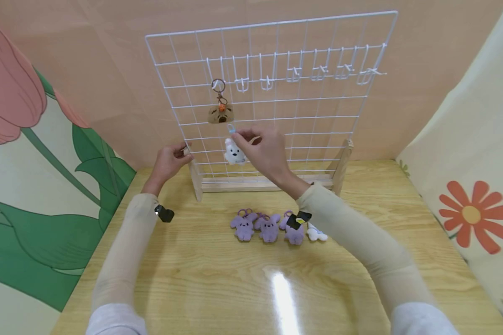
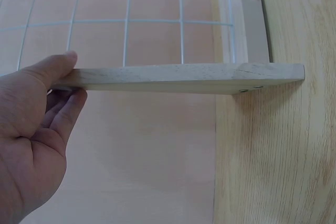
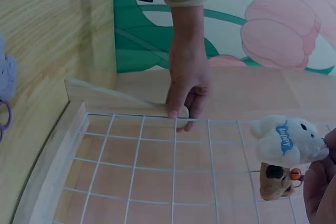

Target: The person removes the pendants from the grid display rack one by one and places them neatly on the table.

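My right hand [image 1: 268, 151] pinches a white plush keychain [image 1: 234, 153] near its light blue clasp, in front of the wire grid rack [image 1: 276, 100]. In the right wrist view, the white plush [image 3: 286, 140] has blue lettering on its front. Just above it, a brown plush keychain [image 1: 220, 115] with an orange bell hangs by its ring from the leftmost hook. At the rack's left side, my left hand [image 1: 169, 163] grips the top of the wooden upright [image 2: 173, 77] between thumb and fingers.
Several white hooks [image 1: 293, 72] line the upper part of the grid. On the wooden table [image 1: 193, 274] lie three purple plush keychains [image 1: 269, 230] in a row, with another white plush [image 1: 317, 233] at their right, partly behind my right sleeve.
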Demonstrator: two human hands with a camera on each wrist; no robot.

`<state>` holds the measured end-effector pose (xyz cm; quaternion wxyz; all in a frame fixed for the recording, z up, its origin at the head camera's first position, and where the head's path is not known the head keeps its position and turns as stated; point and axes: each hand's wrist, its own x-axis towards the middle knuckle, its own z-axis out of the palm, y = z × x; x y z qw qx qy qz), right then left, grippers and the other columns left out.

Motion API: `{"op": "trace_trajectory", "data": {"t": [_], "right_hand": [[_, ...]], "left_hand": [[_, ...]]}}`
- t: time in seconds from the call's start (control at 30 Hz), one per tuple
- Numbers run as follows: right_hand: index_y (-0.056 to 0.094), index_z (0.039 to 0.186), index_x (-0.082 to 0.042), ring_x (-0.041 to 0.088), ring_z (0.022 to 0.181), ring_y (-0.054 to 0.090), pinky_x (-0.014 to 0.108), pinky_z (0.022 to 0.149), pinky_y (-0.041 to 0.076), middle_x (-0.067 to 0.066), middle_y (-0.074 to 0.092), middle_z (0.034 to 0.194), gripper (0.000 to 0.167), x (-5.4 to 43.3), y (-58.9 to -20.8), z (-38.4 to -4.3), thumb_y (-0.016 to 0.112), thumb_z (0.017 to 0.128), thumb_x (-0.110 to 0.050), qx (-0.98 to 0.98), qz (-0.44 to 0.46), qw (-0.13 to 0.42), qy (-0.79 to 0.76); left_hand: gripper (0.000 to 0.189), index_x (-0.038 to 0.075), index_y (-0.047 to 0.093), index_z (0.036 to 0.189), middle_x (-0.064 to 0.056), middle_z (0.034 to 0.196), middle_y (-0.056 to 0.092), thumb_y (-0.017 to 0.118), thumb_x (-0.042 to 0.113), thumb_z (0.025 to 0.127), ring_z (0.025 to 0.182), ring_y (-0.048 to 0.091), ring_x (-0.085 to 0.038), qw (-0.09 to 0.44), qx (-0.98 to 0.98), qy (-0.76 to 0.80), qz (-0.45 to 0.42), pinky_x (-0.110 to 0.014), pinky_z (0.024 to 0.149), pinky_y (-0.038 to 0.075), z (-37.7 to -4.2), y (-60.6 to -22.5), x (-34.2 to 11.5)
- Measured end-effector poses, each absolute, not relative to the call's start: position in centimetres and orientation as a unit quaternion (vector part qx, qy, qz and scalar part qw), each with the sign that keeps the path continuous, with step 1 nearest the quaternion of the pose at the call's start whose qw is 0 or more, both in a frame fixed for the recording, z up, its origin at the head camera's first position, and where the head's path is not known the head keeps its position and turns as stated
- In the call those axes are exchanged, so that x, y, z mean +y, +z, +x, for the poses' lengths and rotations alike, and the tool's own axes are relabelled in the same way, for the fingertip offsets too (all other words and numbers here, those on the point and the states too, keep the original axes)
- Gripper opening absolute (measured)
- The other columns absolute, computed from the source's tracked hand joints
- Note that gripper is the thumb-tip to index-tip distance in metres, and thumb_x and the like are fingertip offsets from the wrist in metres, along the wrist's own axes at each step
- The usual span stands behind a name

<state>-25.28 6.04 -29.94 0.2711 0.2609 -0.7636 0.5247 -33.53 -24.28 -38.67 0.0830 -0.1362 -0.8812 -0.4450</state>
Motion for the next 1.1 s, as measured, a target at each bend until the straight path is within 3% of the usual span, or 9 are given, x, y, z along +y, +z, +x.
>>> {"op": "trace_trajectory", "data": {"t": [0.17,0.47,1.1], "right_hand": [[0.079,0.097,-0.002,0.012,0.074,0.068,0.024,0.063,0.058,0.007,0.078,0.091,0.016,5.9,-30.9,-24.8,0.076,0.094,-0.018,-0.765,0.271,0.244,0.530],[0.081,0.091,-0.003,0.011,0.064,0.069,0.024,0.057,0.059,0.006,0.079,0.084,0.012,5.5,-32.6,-24.6,0.077,0.093,-0.015,-0.764,0.300,0.210,0.531],[0.080,0.094,-0.005,0.008,0.073,0.070,0.023,0.063,0.061,0.004,0.078,0.088,0.014,4.0,-37.2,-23.0,0.075,0.095,-0.018,-0.784,0.302,0.135,0.526]], "left_hand": [[0.043,-0.003,0.063,0.135,-0.026,0.124,0.068,0.074,0.006,0.094,0.112,0.068,-0.037,0.086,-0.881,-0.445,-0.137,-0.007,0.077,0.052,-33.6,-38.7,-24.3],[0.044,-0.003,0.063,0.135,-0.026,0.124,0.068,0.074,0.009,0.095,0.112,0.068,-0.036,0.084,-0.879,-0.449,-0.135,-0.007,0.077,0.052,-33.6,-38.7,-24.4],[0.046,-0.002,0.062,0.137,-0.024,0.129,0.067,0.075,0.013,0.095,0.114,0.068,-0.034,0.081,-0.884,-0.445,-0.123,-0.023,0.088,0.059,-33.6,-38.7,-24.3]]}}
